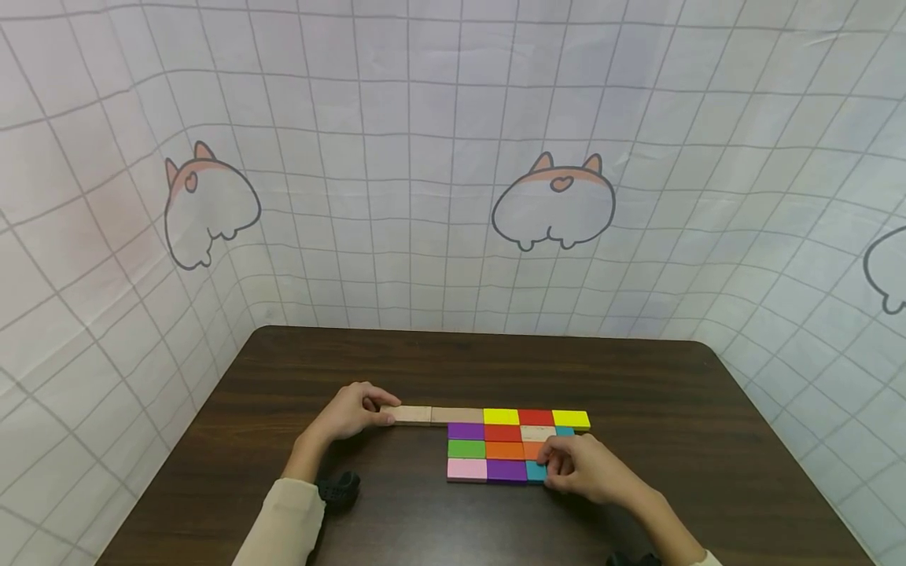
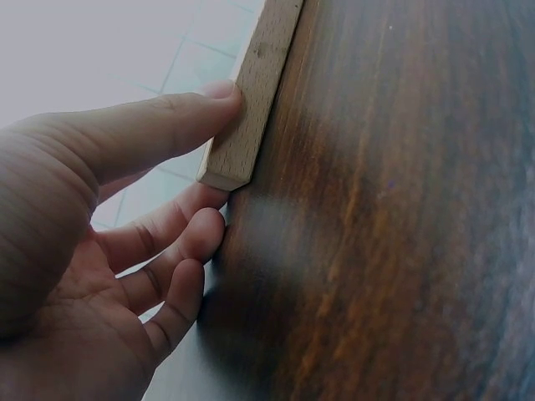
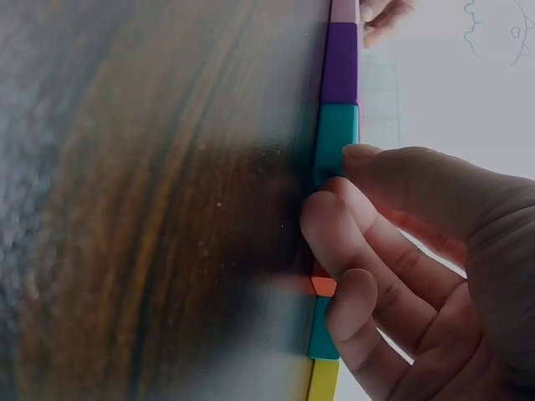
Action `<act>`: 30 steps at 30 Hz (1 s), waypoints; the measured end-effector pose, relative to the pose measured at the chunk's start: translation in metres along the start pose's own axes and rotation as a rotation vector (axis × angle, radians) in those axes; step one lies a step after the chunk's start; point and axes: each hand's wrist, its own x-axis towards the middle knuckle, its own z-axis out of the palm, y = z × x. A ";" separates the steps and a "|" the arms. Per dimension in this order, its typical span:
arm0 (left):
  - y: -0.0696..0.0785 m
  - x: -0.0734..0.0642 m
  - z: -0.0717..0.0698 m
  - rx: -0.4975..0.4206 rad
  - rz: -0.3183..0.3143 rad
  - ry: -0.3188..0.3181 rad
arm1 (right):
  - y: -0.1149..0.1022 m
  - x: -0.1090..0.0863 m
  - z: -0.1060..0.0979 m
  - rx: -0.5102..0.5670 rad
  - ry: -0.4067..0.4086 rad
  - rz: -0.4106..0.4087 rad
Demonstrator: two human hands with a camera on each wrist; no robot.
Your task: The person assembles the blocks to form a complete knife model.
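My left hand (image 1: 351, 410) pinches the left end of a plain wooden block (image 1: 413, 413) between thumb and fingers. In the left wrist view the thumb presses on the long side of that block (image 2: 255, 104). A second plain block (image 1: 456, 415) lies end to end with it, followed by yellow, red and yellow blocks in the same back row. My right hand (image 1: 586, 469) is at the front right corner of the coloured blocks, its thumb and fingers around the end of a teal block (image 3: 338, 129). Its fingers partly cover the orange block behind.
Purple, green and pink blocks (image 1: 467, 470) form the left column of the group, with red, orange and purple ones beside them. All lie flat on a dark wooden table (image 1: 396, 358). A white gridded cloth (image 1: 382, 196) hangs around the back and sides. Dark straps (image 1: 340, 491) are on the wrists.
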 end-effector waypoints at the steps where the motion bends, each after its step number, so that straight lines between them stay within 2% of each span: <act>1: 0.000 0.000 0.000 -0.001 -0.002 -0.002 | 0.000 0.000 0.000 0.000 -0.001 0.002; 14: -0.005 0.001 0.000 0.008 0.028 -0.014 | 0.003 0.003 -0.009 -0.010 0.015 0.010; 21: -0.005 0.001 -0.002 0.009 0.037 -0.009 | 0.009 0.001 -0.029 -0.005 0.119 -0.028; 30: -0.006 0.001 0.001 0.002 0.042 -0.008 | 0.017 -0.008 -0.060 0.028 0.252 0.051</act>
